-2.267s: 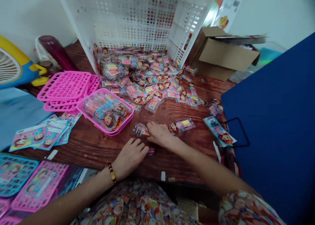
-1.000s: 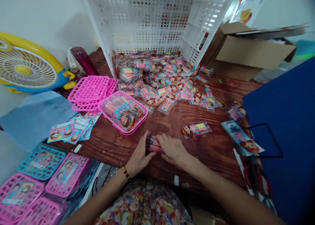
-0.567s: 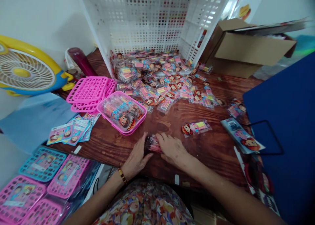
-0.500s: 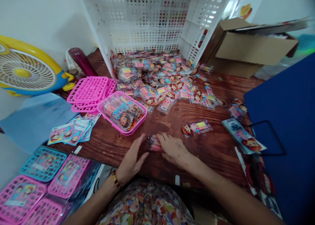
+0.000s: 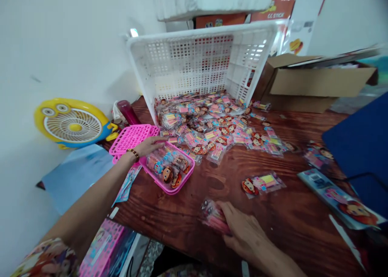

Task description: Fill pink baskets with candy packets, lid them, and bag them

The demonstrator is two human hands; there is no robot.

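Note:
My right hand (image 5: 247, 228) is closed around a bundle of small clear packets (image 5: 214, 217), low over the front of the table; their pink contents look slightly blurred. My left hand (image 5: 149, 146) reaches to the far left rim of a pink plastic basket (image 5: 165, 190), with its fingers stretched out flat. Whether it touches the rim, I cannot tell. Inside the basket lie several clear packets (image 5: 168, 164) with printed cartoon heads. A single packet (image 5: 262, 184) lies on the wood to the right of the basket.
A tipped white crate (image 5: 194, 59) spills a heap of packets (image 5: 221, 133) onto the table. Pink lattice lids (image 5: 130, 137) and a yellow fan (image 5: 74, 123) stand left. At the right are printed cards (image 5: 339, 196), a cardboard box (image 5: 315, 83) and a blue panel (image 5: 360, 135).
My left hand has moved from the table's front up to the pink basket. My right hand keeps hold of the packet bundle. The view has tilted up and shifted left.

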